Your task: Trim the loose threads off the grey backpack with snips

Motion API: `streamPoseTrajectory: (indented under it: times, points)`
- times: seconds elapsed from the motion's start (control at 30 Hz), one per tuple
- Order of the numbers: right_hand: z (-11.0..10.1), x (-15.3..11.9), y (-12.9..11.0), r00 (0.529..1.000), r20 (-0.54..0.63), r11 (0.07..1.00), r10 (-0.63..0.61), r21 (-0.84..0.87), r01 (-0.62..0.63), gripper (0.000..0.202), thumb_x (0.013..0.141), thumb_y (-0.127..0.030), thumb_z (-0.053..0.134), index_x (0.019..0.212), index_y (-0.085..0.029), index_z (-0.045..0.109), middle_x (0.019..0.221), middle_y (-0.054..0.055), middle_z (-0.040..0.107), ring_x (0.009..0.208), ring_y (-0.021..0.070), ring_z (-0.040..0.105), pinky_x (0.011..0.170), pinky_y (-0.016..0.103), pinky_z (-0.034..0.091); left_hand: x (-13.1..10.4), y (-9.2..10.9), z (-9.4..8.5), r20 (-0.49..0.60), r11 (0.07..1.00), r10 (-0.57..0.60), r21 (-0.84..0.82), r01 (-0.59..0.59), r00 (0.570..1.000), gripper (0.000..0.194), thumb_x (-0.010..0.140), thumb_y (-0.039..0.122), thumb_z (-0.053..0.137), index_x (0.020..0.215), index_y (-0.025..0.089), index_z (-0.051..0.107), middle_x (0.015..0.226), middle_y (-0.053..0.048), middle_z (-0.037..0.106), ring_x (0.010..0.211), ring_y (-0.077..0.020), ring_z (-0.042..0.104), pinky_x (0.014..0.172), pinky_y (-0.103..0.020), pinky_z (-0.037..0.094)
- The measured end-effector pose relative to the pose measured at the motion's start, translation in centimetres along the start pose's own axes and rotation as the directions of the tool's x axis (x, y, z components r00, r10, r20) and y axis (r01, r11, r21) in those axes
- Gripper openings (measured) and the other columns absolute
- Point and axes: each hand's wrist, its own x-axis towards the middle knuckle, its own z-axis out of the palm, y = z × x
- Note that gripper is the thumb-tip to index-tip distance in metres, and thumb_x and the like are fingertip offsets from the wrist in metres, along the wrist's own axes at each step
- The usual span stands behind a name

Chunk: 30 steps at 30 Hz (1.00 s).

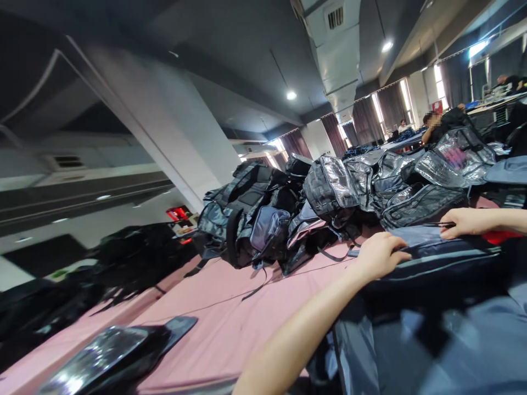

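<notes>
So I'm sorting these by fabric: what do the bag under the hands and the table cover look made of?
The bag looks like dark matte woven synthetic, perhaps nylon, showing a dull sheen and stitched ridges. The table cover looks like soft pink cloth, matte and faintly creased.

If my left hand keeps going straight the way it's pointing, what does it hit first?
Probably your right hand: the left hand lies on the dark blue bag, fingers aimed along it toward the right, though depth is unclear.

Pink table cover (230, 307) — dark grey-blue bag (444, 258) with paler stripes — black, glossy grey backpacks (329, 192) behind.
</notes>
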Motion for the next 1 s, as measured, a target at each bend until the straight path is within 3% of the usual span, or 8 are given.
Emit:
streamPoseTrajectory:
  times: [0.1, 0.23, 0.3, 0.37, 0.43, 0.53, 0.83, 1.0]
  points:
    - [-0.1, -0.8, -0.4, 1.000, 0.004, 0.999, 0.005, -0.037, -0.005, 0.037, 0.074, -0.050, 0.055, 0.070, -0.015, 0.063, 0.070, 0.006, 0.063, 0.065, 0.0189, 0.055, 0.060, 0.029, 0.040, 2.0, 0.0, 1.1, -0.017, 0.990, -0.118, -0.078, 0.116, 0.993, 0.021, 0.090, 0.034, 0.062, 0.099, 0.023, 0.077, 0.097, -0.002, 0.076, 0.093, -0.0186, 0.067, 0.086, -0.026, 0.050]
    - [0.7, -1.9, -0.7, 0.972, -0.233, 0.991, 0.031, -0.118, -0.060, 0.047, 0.084, -0.057, 0.049, 0.104, -0.016, 0.063, 0.100, 0.011, 0.067, 0.089, 0.0286, 0.061, 0.080, 0.039, 0.044, 3.5, -1.3, 1.4, 0.072, 0.934, -0.277, -0.213, 0.286, 0.958, 0.021, 0.086, 0.033, 0.063, 0.092, 0.019, 0.078, 0.086, -0.002, 0.075, 0.085, -0.0175, 0.067, 0.076, -0.024, 0.048]
    - [1.4, -2.2, -0.7, 0.925, -0.372, 0.979, -0.085, -0.204, 0.008, 0.045, 0.092, -0.054, 0.044, 0.115, -0.018, 0.059, 0.111, 0.011, 0.065, 0.099, 0.0291, 0.061, 0.086, 0.041, 0.043, 3.7, -1.9, 1.4, 0.098, 0.922, -0.283, -0.245, 0.299, 0.954, 0.022, 0.084, 0.032, 0.064, 0.090, 0.016, 0.078, 0.082, -0.002, 0.074, 0.081, -0.0165, 0.065, 0.072, -0.023, 0.047]
    - [2.0, -2.4, -0.8, 0.815, -0.444, 0.893, -0.373, -0.411, 0.184, 0.036, 0.099, -0.045, 0.039, 0.111, -0.020, 0.061, 0.105, 0.008, 0.066, 0.094, 0.0249, 0.061, 0.082, 0.037, 0.044, 3.8, -2.2, 1.5, 0.098, 0.917, -0.275, -0.272, 0.292, 0.956, 0.023, 0.083, 0.032, 0.064, 0.089, 0.015, 0.078, 0.079, -0.002, 0.073, 0.078, -0.0158, 0.064, 0.071, -0.023, 0.046]
    - [2.4, -2.6, -1.2, 0.641, -0.392, 0.690, -0.659, -0.654, 0.310, 0.029, 0.102, -0.036, 0.039, 0.105, -0.020, 0.063, 0.095, 0.006, 0.065, 0.082, 0.0203, 0.059, 0.073, 0.033, 0.041, 3.6, -2.2, 1.6, 0.093, 0.908, -0.275, -0.303, 0.290, 0.957, 0.024, 0.082, 0.032, 0.064, 0.088, 0.014, 0.078, 0.078, -0.002, 0.072, 0.076, -0.0155, 0.062, 0.070, -0.023, 0.045]
    - [2.5, -2.6, -2.1, 0.507, -0.285, 0.476, -0.814, -0.827, 0.299, 0.023, 0.103, -0.026, 0.041, 0.102, -0.017, 0.062, 0.091, 0.006, 0.063, 0.074, 0.0175, 0.051, 0.067, 0.031, 0.036, 3.4, -2.2, 1.8, 0.084, 0.899, -0.274, -0.331, 0.286, 0.958, 0.023, 0.081, 0.032, 0.064, 0.086, 0.014, 0.078, 0.077, -0.001, 0.071, 0.076, -0.0153, 0.062, 0.068, -0.023, 0.043]
    - [1.6, -3.2, -3.1, 0.482, -0.130, 0.291, -0.867, -0.916, 0.277, 0.028, 0.098, -0.005, 0.035, 0.101, -0.016, 0.061, 0.090, 0.005, 0.063, 0.077, 0.0171, 0.050, 0.070, 0.032, 0.035, 3.1, -1.8, 1.5, 0.072, 0.897, -0.257, -0.353, 0.265, 0.964, 0.021, 0.081, 0.031, 0.063, 0.081, 0.015, 0.076, 0.072, 0.001, 0.067, 0.073, -0.0141, 0.059, 0.064, -0.023, 0.038]
    - [0.7, -3.0, -3.0, 0.517, -0.085, 0.301, -0.852, -0.887, 0.350, 0.030, 0.096, -0.005, 0.035, 0.101, -0.017, 0.062, 0.089, 0.004, 0.063, 0.077, 0.0172, 0.051, 0.069, 0.032, 0.035, 2.9, -1.6, 1.6, 0.078, 0.887, -0.255, -0.379, 0.265, 0.964, 0.020, 0.080, 0.030, 0.062, 0.078, 0.015, 0.075, 0.071, 0.001, 0.066, 0.072, -0.0138, 0.058, 0.065, -0.023, 0.038]
